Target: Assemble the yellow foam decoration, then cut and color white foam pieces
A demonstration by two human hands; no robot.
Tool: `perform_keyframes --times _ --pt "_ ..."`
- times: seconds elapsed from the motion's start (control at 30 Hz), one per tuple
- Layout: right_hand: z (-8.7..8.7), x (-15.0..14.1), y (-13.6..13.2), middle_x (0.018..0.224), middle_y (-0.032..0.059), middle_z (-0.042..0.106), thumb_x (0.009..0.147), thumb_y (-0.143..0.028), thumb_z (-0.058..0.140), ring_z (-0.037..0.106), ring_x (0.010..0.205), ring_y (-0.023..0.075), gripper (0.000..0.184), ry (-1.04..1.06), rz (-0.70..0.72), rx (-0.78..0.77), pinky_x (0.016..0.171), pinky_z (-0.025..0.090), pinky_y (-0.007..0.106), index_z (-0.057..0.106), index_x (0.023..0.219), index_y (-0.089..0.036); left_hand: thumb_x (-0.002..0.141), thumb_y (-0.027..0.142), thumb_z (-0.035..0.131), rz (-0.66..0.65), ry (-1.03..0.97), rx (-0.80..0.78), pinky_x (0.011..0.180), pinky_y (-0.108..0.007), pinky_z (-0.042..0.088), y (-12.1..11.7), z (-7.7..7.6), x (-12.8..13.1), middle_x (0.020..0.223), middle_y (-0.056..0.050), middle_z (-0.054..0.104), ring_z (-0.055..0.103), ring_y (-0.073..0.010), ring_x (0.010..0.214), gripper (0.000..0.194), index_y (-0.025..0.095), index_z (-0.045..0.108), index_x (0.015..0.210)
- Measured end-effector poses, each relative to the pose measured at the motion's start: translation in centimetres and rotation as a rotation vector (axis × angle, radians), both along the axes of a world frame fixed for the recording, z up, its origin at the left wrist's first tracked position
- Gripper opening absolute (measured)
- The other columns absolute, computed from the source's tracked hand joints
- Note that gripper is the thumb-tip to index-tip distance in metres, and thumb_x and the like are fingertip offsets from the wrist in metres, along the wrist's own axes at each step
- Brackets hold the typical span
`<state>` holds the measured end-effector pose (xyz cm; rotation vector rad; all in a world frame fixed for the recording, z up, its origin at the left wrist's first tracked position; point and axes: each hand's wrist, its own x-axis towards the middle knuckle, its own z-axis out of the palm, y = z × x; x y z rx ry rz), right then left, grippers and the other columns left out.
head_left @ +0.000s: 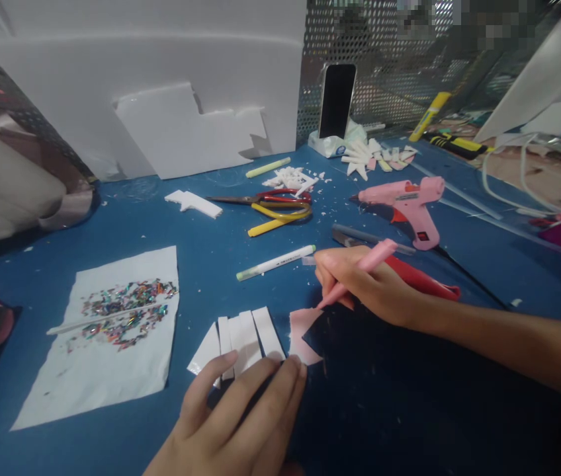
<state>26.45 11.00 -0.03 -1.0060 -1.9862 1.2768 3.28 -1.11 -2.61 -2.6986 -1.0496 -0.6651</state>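
Observation:
My right hand (384, 291) is closed round a pink marker (378, 255), held slanted. The marker's tip meets the upper corner of a small notched piece of pink-coloured card (303, 324) on the blue table (360, 423). My left hand (241, 416) lies flat with its fingers apart. One of its fingertips touches the lower edge of the pink piece, and the others rest at several white card strips (245, 337) side by side. Beyond the hands lies a white marker with green ends (275, 262).
Scissors (280, 210), a pink glue gun (409, 198) and white scraps (290, 178) lie farther back. At left, a white sheet (136, 370) bears colourful glittery bits. A phone (337, 99) stands upright at the back. Near my right wrist is a red object (424, 281).

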Motion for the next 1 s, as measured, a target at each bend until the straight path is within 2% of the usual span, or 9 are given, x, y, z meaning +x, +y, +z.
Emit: perform_keyframes --times 0.57,0.73,0.9,1.0 --pt "-0.16 0.12 0.06 0.055 -0.0015 0.046 0.099 -0.052 0.037 0.043 0.049 0.0081 0.059 0.008 -0.009 -0.054 0.049 0.035 0.024 0.055 0.058 -0.015 0.098 0.041 0.05 0.003 -0.033 -0.004 0.121 -0.037 0.006 -0.15 0.13 0.07 0.116 0.003 0.07 0.053 -0.0142 0.11 0.035 0.017 0.068 0.117" --pt "-0.13 0.09 0.01 0.055 -0.002 0.045 0.099 -0.05 0.038 0.044 0.051 0.0081 0.058 0.019 -0.006 -0.002 0.052 0.037 0.024 0.055 0.056 -0.015 0.099 0.041 0.049 -0.002 -0.014 -0.015 0.121 -0.037 0.005 -0.16 0.09 0.08 0.118 0.002 0.069 0.053 -0.0148 0.111 0.035 0.018 0.068 0.117" --pt "-0.27 0.05 -0.04 0.054 -0.0027 0.045 0.1 -0.05 0.037 0.043 0.05 0.0081 0.057 0.028 -0.033 -0.043 0.051 0.036 0.024 0.055 0.059 -0.015 0.098 0.039 0.05 0.0 -0.021 -0.005 0.121 -0.037 0.006 -0.01 0.15 0.22 0.117 0.003 0.069 0.053 -0.0144 0.111 0.034 0.017 0.067 0.118" --pt "-0.24 0.08 -0.06 0.057 -0.0013 0.047 0.099 -0.052 0.038 0.043 0.051 0.0079 0.061 0.04 -0.016 -0.027 0.051 0.035 0.024 0.055 0.055 -0.014 0.098 0.039 0.051 -0.004 -0.049 0.004 0.121 -0.037 0.007 -0.04 0.03 0.22 0.117 0.003 0.07 0.053 -0.0147 0.11 0.034 0.017 0.068 0.117"
